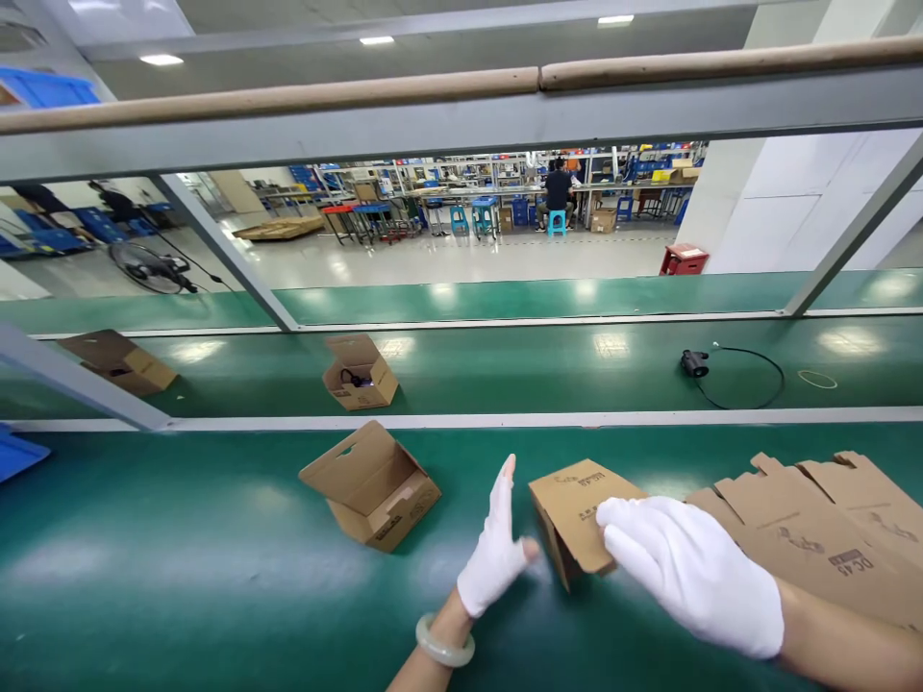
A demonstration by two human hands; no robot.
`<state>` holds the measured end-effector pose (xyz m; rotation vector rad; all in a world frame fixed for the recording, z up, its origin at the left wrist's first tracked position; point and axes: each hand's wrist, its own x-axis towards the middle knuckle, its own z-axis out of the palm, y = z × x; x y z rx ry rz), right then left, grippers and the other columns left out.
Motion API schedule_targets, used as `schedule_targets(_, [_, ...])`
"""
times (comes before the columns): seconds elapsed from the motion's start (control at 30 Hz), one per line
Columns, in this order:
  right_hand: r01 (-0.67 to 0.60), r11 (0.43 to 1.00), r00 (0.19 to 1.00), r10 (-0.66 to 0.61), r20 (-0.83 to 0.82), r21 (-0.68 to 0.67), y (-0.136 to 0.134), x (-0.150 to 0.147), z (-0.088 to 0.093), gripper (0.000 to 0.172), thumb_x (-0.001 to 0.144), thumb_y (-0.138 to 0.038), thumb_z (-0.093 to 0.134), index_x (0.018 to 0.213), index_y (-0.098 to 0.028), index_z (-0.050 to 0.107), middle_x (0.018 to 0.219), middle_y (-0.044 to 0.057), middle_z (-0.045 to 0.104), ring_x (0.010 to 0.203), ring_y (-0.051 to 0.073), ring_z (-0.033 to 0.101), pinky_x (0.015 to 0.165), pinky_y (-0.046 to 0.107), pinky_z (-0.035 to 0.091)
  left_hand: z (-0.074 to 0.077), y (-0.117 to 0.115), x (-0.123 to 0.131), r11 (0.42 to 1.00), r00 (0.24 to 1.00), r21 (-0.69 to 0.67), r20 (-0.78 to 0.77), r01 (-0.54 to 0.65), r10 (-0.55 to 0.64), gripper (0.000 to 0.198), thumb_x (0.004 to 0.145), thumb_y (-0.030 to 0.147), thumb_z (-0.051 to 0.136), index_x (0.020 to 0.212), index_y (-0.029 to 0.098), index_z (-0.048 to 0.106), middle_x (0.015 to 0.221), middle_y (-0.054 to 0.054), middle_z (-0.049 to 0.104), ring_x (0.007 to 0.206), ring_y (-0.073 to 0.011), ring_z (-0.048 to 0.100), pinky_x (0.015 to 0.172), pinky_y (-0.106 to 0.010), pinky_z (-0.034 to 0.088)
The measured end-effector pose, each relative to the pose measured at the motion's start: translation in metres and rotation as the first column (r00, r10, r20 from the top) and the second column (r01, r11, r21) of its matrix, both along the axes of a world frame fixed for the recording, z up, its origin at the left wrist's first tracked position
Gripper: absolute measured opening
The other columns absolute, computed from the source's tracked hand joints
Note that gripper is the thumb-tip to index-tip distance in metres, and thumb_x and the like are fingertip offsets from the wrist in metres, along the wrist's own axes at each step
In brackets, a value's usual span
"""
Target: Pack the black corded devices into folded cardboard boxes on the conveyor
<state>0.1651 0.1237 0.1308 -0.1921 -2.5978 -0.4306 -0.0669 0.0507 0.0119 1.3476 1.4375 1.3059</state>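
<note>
Both of my hands wear white gloves. My right hand (685,569) lies on top of a small brown cardboard box (573,514) that stands partly folded on the green bench, fingers curled over its upper face. My left hand (497,553) is held edge-up just left of that box, fingers straight and together, thumb near the box's lower corner. A pale bangle (443,646) circles my left wrist. A stack of flat unfolded box blanks (822,538) lies to the right, partly under my right forearm.
An open assembled box (371,485) lies on the near bench. On the green conveyor (505,370) behind are two more open boxes (359,372) (119,360), a black device with a cable (696,362) and a rubber band (817,379). A person sits far off.
</note>
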Motion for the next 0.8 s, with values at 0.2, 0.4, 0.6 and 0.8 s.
schedule_targets(0.2, [0.086, 0.993, 0.996, -0.085, 0.023, -0.082, 0.031, -0.031, -0.008, 0.022, 0.086, -0.005, 0.040, 0.096, -0.014, 0.058, 0.080, 0.008, 0.062, 0.068, 0.020, 0.058, 0.062, 0.034, 0.046, -0.004, -0.002, 0.006, 0.986, 0.895, 0.083, -0.435, 0.148, -0.098, 0.126, 0.058, 0.035, 0.081, 0.148, 0.020, -0.006, 0.146, -0.021, 0.030, 0.138, -0.0404, 0.025, 0.113, -0.058, 0.021])
schedule_targets(0.4, [0.215, 0.884, 0.974, -0.225, 0.024, -0.415, 0.102, -0.062, -0.011, 0.036, 0.077, -0.004, 0.042, 0.107, -0.017, 0.056, 0.105, 0.008, 0.061, 0.095, 0.020, 0.057, 0.082, 0.032, 0.046, -0.011, 0.015, -0.019, 0.995, 0.952, -0.095, -0.298, 0.038, -0.065, 0.113, 0.065, 0.033, 0.074, 0.148, 0.024, -0.002, 0.151, -0.017, 0.026, 0.137, -0.0360, 0.029, 0.113, -0.056, 0.024])
schedule_targets(0.6, [0.768, 0.432, 0.581, -0.782, 0.228, -0.473, 0.258, -0.037, -0.014, 0.043, 0.086, -0.032, 0.049, 0.127, -0.016, 0.049, 0.129, 0.016, 0.052, 0.113, 0.032, 0.053, 0.095, 0.048, 0.041, -0.017, 0.009, -0.061, 0.969, 0.967, -0.152, -0.199, -0.192, 0.160, 0.103, 0.072, 0.049, 0.069, 0.148, 0.028, 0.003, 0.156, -0.012, 0.016, 0.140, -0.0372, 0.025, 0.112, -0.058, 0.026])
schedule_targets(0.8, [0.891, -0.033, 0.212, -0.853, 0.477, -0.454, 0.352, 0.001, -0.074, 0.054, 0.082, -0.051, 0.058, 0.111, -0.006, 0.059, 0.111, 0.024, 0.060, 0.101, 0.036, 0.059, 0.082, 0.048, 0.047, -0.011, -0.028, -0.052, 0.807, 0.782, 0.143, -0.198, -0.573, 0.590, 0.064, 0.076, 0.056, 0.060, 0.131, 0.025, 0.050, 0.131, -0.013, 0.055, 0.123, -0.0386, 0.048, 0.109, -0.057, 0.034])
